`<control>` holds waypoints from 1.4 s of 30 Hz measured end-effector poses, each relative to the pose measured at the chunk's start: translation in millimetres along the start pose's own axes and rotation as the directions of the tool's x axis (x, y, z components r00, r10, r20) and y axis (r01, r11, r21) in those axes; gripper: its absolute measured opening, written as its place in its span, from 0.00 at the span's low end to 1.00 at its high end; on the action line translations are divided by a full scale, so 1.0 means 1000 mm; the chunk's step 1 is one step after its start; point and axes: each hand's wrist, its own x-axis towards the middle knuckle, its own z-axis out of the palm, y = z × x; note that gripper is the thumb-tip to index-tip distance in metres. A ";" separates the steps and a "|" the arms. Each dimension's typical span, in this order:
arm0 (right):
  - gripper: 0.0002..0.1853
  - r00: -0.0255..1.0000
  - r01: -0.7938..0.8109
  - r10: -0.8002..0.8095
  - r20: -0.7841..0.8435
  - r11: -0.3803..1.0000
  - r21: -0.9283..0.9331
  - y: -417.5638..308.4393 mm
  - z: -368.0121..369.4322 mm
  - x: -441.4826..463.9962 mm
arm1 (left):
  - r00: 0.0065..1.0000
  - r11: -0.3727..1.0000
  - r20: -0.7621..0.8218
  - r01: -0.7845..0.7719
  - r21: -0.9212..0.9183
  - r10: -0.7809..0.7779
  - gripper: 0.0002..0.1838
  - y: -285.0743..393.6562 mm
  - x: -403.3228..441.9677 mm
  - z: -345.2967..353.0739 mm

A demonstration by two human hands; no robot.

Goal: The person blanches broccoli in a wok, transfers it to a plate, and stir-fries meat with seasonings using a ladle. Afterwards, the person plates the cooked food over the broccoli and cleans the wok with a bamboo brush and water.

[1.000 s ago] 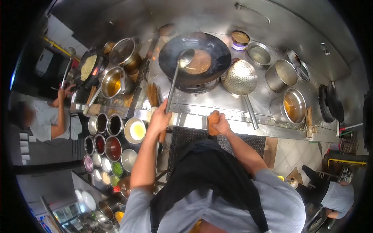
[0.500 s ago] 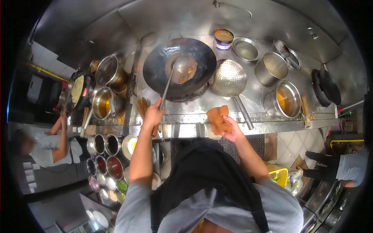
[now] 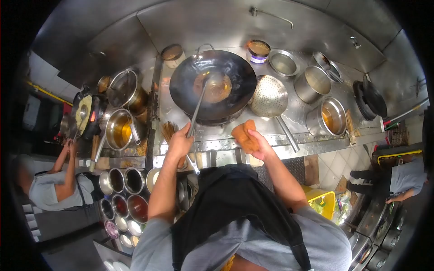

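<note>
A dark wok (image 3: pixel 183 83) sits over the burner, with brown liquid (image 3: pixel 221 88) in its bottom. The fingers of my left hand (image 3: pixel 180 143) are wrapped round the long handle of a ladle (image 3: pixel 197 110), whose bowl is down in the liquid. My right hand (image 3: pixel 260 145) grips an orange-brown cloth (image 3: pixel 245 137) near the front edge of the stove. Just right of the wok lies a perforated strainer (image 3: pixel 270 95), its handle pointing toward me. A bamboo brush (image 3: pixel 168 132) stands beside my left hand.
Steel pots (image 3: pixel 313 85) and a purple-labelled tin (image 3: pixel 258 51) stand on the stove (image 3: pixel 289 124). Sauce containers (image 3: pixel 137 208) are at the lower left. One co-worker (image 3: pixel 58 187) holds a pan tool at far left; another person (image 3: pixel 404 180) is at far right, past a yellow bin (image 3: pixel 332 205).
The ladle bowl has sunk into the liquid and its handle end now shows below my left hand. The cloth has moved slightly left and up with my right hand. The view has shifted.
</note>
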 end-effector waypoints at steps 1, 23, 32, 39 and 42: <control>0.31 0.999 -0.036 0.036 0.003 0.999 -0.026 -0.003 0.008 0.007 | 0.999 0.999 -0.042 0.014 0.052 -0.012 0.32 0.009 -0.005 -0.003; 0.15 0.915 0.024 -0.016 -0.403 1.000 0.014 0.043 0.078 0.078 | 0.991 0.918 0.136 -0.035 0.396 -0.021 0.32 0.043 -0.056 -0.032; 0.15 0.892 0.029 -0.063 -0.448 0.996 -0.082 0.026 0.076 0.060 | 1.000 0.967 -0.014 0.021 0.253 -0.018 0.32 0.054 -0.107 -0.056; 0.12 0.889 -0.006 -0.027 -0.457 0.997 -0.071 0.022 0.050 0.117 | 0.987 0.994 -0.143 0.083 0.074 -0.072 0.31 0.026 -0.057 -0.015; 0.12 0.909 0.024 -0.059 -0.413 0.996 -0.089 0.019 0.050 0.116 | 0.989 0.992 -0.130 0.086 0.090 -0.074 0.31 0.032 -0.060 -0.016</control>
